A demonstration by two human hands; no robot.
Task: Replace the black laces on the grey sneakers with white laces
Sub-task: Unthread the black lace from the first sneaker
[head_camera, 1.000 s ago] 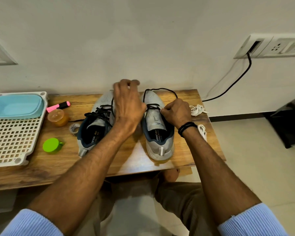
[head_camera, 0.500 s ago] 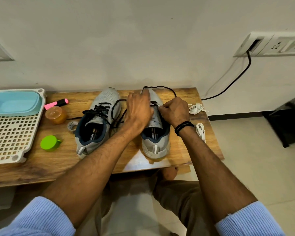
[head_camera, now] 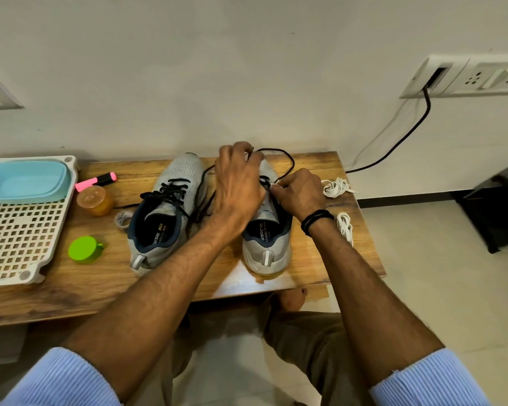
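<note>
The sneaker under your hands (head_camera: 266, 244) stands on the counter (head_camera: 311, 159) with its heel toward you and its toe toward the wall, so the black lace (head_camera: 291, 161) should draw out along that axis, away from you. Your left hand (head_camera: 238, 186) lies over the forefoot, its curled fingers pinching the lace near the toe. Your right hand (head_camera: 301, 194), closer to the eyelets, pinches it there, and a slack loop arcs between the two. The shoe is grey mesh with a navy collar; the other sneaker (head_camera: 170, 206) on its left is laced in black, and the white laces (head_camera: 335, 187) lie bundled just beyond your right hand.
</note>
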